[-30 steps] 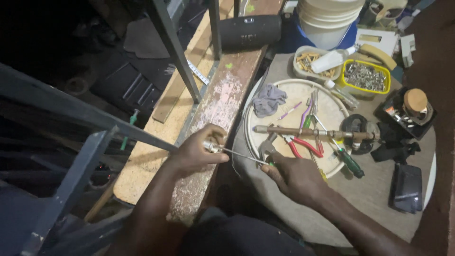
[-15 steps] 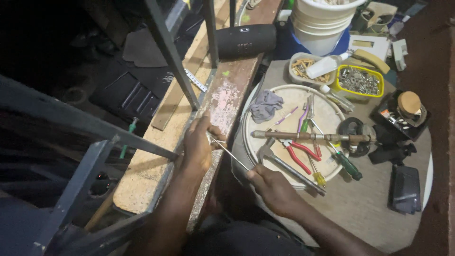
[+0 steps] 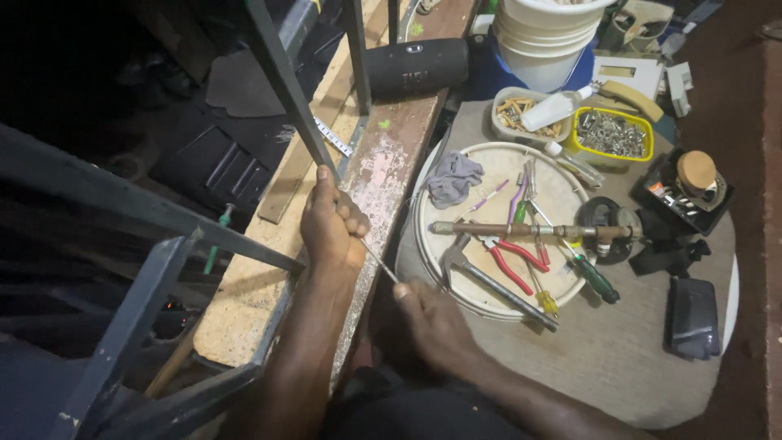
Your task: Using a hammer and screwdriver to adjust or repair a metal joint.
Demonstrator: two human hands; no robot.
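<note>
1. Near the middle of the head view, the left hand [image 3: 332, 228] was clenched in a fist around one end of a thin metal rod [image 3: 378, 261], thumb pointing up along the dark metal frame bar [image 3: 287, 81].
2. That rod ran slantwise down to the right hand [image 3: 432, 326], whose fingers were curled at its lower end; the grip itself was turned from view, so I cannot tell whether it was closed on the rod.
3. Both hands were positioned over the worn wooden plank [image 3: 383, 179], beside the round worktop [image 3: 603, 367].
4. A round cream tray [image 3: 562, 183] lay on the worktop, just to the right of the right hand.
5. On the tray were a grey rag [image 3: 453, 178], a hammer [image 3: 489, 281], red-handled pliers [image 3: 515, 259], a long wooden-handled tool [image 3: 529, 231] laid across, and a green-handled screwdriver [image 3: 593, 277].
6. Beyond the tray stood a yellow tub of small metal parts [image 3: 612, 134], a pale tub of tan pieces [image 3: 515, 114] and white buckets [image 3: 547, 41].
7. A black cylindrical speaker [image 3: 415, 69] lay at the far end of the plank.
8. A dark pouch [image 3: 694, 316] rested at the right edge of the worktop.
</note>
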